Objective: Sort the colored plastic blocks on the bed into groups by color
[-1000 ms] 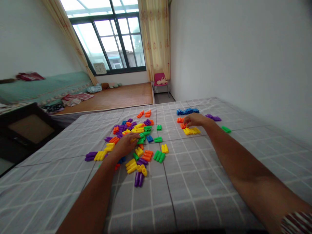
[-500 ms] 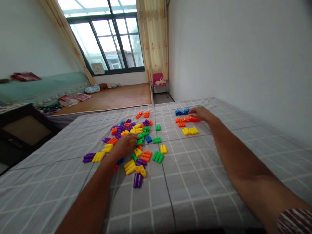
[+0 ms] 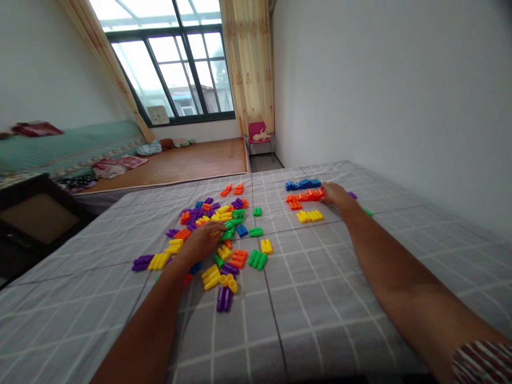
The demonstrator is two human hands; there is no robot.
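Note:
My left hand [image 3: 206, 238] rests low over the heap of mixed pieces, its fingers bent beside the green pieces [image 3: 230, 229] and hiding what lies beneath. At the right, my right hand [image 3: 333, 193] touches the right end of the row of orange pieces [image 3: 306, 196], its fingertips closed there. Behind that row lies a row of blue pieces [image 3: 303, 184], and a short yellow row [image 3: 310, 216] sits in front. Purple pieces [image 3: 224, 298] lie nearest me, below some yellow ones [image 3: 210, 277].
A grey checked sheet [image 3: 312, 309] covers the surface. Small purple [image 3: 352, 195] and green pieces [image 3: 368, 212] lie beyond my right forearm. A white wall [image 3: 392, 106] borders the right side. A dark cabinet [image 3: 36, 218] stands at the left.
My right hand has moved slightly right and nearer, from the blue row's end to the orange row's end. More blue pieces show, and the purple and green pieces past my forearm are now visible.

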